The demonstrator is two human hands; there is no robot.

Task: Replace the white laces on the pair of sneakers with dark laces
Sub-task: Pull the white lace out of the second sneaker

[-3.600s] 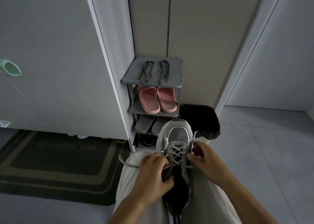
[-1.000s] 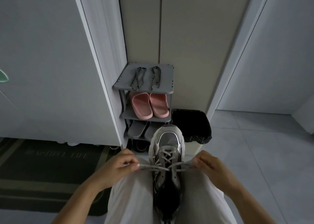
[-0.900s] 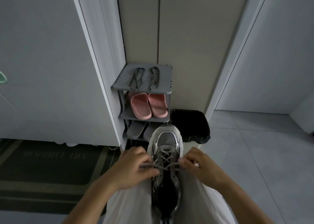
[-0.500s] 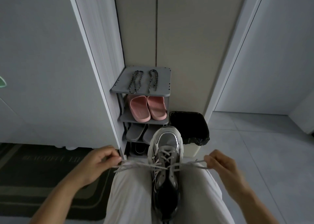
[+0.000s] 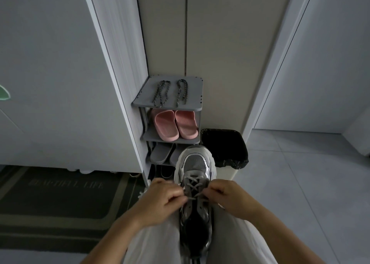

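Head view looks down on a grey-and-white sneaker (image 5: 195, 163) lying toe-forward along the lap, at 6 o'clock in the frame. The white lace (image 5: 193, 184) is threaded in crosses over its tongue. The left hand (image 5: 160, 200) sits at the shoe's 9 o'clock side and the right hand (image 5: 233, 198) at 3 o'clock. Each grip is closed, with curled fingers pinching the lace near the middle eyelets. At 12 o'clock from the toe, two dark laces (image 5: 161, 93) lie side by side on the top of a shoe rack (image 5: 197, 108), well apart from both hands. Pink slippers (image 5: 174, 124) fill the shelf beneath. A black bin (image 5: 226, 145) stands at 1 o'clock, just beside the rack, and a doormat (image 5: 60, 199) lies at 9 o'clock.
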